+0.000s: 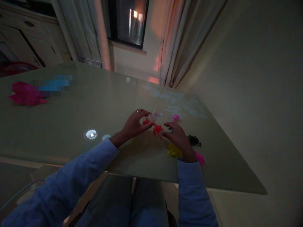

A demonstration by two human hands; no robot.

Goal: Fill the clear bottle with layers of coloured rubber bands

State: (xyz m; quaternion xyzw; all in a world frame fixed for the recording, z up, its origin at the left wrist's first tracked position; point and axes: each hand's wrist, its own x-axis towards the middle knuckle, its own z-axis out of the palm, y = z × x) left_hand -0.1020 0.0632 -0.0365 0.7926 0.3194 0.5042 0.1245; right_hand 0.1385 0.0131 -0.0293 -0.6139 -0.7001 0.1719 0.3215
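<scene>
A glossy table [71, 116] stretches across the dim frame. At centre I see the left hand [136, 123] gripping a clear container [155, 115]; the right hand [176, 135], unclenched, reaches just beside red strands [157, 130].

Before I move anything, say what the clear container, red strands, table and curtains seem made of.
Clear container: probably plastic, glossy; see-through with bright glints, though glass is possible.
Red strands: perhaps rubber or plastic; thin and tangled, finish too blurred to tell.
Table: glossy, maybe glass-topped; it mirrors lights.
Curtains: likely matt cloth, hanging in soft folds.
</scene>
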